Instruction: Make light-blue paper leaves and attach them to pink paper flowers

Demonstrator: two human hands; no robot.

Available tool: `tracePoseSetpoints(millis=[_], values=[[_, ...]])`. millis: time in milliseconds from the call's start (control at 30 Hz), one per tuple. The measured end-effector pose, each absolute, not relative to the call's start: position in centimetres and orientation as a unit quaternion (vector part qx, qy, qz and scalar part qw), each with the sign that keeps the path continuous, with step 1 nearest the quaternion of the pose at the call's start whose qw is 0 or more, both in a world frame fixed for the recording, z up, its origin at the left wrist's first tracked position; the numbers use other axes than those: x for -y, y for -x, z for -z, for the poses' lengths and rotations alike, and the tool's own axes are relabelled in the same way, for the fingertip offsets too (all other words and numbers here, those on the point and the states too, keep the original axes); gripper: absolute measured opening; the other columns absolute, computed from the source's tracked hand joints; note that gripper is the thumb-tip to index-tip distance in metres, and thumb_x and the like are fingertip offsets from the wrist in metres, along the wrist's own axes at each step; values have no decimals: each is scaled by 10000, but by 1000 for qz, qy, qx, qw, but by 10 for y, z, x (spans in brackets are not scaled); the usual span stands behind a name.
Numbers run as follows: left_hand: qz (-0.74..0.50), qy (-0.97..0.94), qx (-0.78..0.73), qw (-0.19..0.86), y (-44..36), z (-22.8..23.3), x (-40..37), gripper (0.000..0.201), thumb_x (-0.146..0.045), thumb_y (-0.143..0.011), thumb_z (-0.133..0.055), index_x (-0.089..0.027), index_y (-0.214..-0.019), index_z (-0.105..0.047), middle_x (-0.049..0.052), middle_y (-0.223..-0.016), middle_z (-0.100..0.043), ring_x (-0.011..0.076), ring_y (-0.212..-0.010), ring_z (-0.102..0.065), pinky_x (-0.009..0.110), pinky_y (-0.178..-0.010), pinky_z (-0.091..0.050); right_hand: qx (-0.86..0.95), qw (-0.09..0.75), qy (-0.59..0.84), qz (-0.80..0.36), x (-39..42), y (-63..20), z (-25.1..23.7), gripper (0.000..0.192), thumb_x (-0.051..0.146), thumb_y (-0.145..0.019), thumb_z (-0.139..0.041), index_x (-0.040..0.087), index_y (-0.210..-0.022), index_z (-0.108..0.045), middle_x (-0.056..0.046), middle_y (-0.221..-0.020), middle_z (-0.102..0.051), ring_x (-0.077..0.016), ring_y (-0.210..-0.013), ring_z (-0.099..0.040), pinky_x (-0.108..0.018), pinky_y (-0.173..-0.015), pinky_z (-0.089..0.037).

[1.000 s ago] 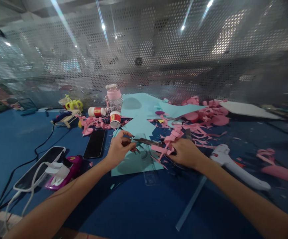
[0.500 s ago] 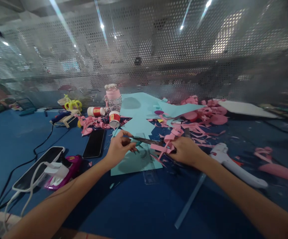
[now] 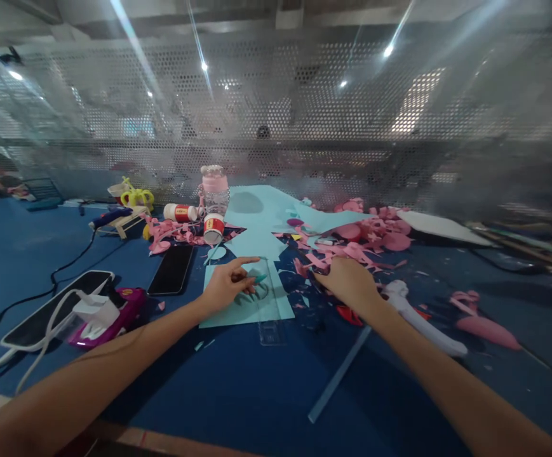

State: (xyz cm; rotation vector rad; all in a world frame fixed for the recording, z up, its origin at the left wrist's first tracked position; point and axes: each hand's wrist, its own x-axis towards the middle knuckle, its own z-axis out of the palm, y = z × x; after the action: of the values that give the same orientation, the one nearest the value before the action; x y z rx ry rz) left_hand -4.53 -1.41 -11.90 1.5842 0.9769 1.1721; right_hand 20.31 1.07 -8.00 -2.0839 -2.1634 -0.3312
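Scissors & the pink strip held between the hands 0.5 s ago are no longer up: left hand [image 3: 225, 287] now lies on the light-blue paper sheet [image 3: 237, 311], forefinger pointing out, fingers loosely curled at the teal scissors handles [image 3: 255, 284] on the sheet; blades too blurred to tell. Right hand [image 3: 347, 282] is palm-down, arm stretched out, on the pink paper scraps [image 3: 333, 254] just right of the sheet; can't tell if it grips any. Hands are apart; white glue gun [image 3: 418, 317] lies further right on the blue worktop [image 3: 237, 393].
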Motion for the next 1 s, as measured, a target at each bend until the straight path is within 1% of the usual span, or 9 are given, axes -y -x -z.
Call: tracePoseSetpoints(millis=[100, 167, 233, 367, 500, 567, 733, 867, 1000], values=[[-483, -642, -398, 442, 44, 120, 15, 314, -303, -696, -635, -142, -965, -613, -21, -530, -562, 130, -524, -615, 239, -522, -494, 708, 69, 696, 94, -7, -203, 79, 404, 487, -760, -473, 116, -750, -633, -176, -743, -660, -260, -730, -640, -289, -537, -421], [-485, -639, -399, 444, 43, 120, 14, 293, -299, -683, -646, -125, -916, -622, -11, -524, -568, 131, -508, -608, 245, -513, -491, 704, 74, 701, 88, -5, -202, 78, 402, 494, -757, -478, 121, -745, -628, -168, -726, -658, -255, -715, -641, -285, -526, -419], [-482, -639, -401, 447, 43, 121, 14, 332, -305, -680, -645, -118, -951, -600, -13, -528, -572, 131, -505, -609, 247, -512, -490, 704, 83, 700, 88, -5, -201, 79, 396, 494, -761, -471, 127, -759, -618, -158, -733, -658, -257, -718, -640, -287, -524, -416], [-480, -642, -417, 428, 45, 122, 12, 423, -327, -697, -623, -139, -1053, -493, -35, -535, -577, 138, -522, -617, 252, -530, -492, 715, 95, 686, 100, -9, -199, 83, 443, 533, -763, -448, 116, -806, -590, -167, -776, -649, -274, -752, -629, -304, -563, -417], [-493, -630, -435, 414, 46, 121, 11, 366, -301, -697, -617, -160, -979, -431, -52, -519, -552, 153, -522, -621, 258, -518, -485, 776, 91, 614, 112, -13, -202, 87, 417, 507, -788, -430, 118, -857, -561, -156, -827, -648, -269, -797, -612, -305, -635, -408], [-500, -622, -439, 412, 45, 120, 11, 351, -278, -700, -610, -167, -968, -413, -63, -517, -533, 157, -527, -626, 261, -517, -487, 815, 83, 563, 108, -12, -204, 87, 386, 481, -807, -417, 123, -866, -551, -141, -824, -651, -251, -784, -610, -291, -636, -396], [-498, -616, -449, 414, 46, 119, 11, 353, -229, -697, -605, -172, -978, -399, -56, -533, -563, 145, -518, -620, 258, -522, -489, 864, 39, 485, 128, -7, -206, 83, 371, 477, -807, -421, 134, -810, -563, -112, -709, -649, -226, -679, -609, -271, -571, -350], [-495, -615, -442, 426, 47, 119, 11, 336, -206, -693, -605, -172, -969, -417, -36, -543, -590, 137, -518, -618, 252, -529, -489, 879, 10, 455, 143, -5, -204, 82, 371, 465, -798, -441, 125, -785, -588, -130, -731, -662, -241, -696, -617, -280, -573, -336], [-498, -604, -445, 436, 46, 119, 10, 337, -248, -678, -629, -164, -946, -443, -36, -544, -589, 140, -520, -622, 250, -527, -494, 886, 7, 442, 144, -4, -204, 82, 329, 420, -784, -468, 118, -794, -599, -129, -754, -672, -241, -703, -621, -279, -567, -324]])
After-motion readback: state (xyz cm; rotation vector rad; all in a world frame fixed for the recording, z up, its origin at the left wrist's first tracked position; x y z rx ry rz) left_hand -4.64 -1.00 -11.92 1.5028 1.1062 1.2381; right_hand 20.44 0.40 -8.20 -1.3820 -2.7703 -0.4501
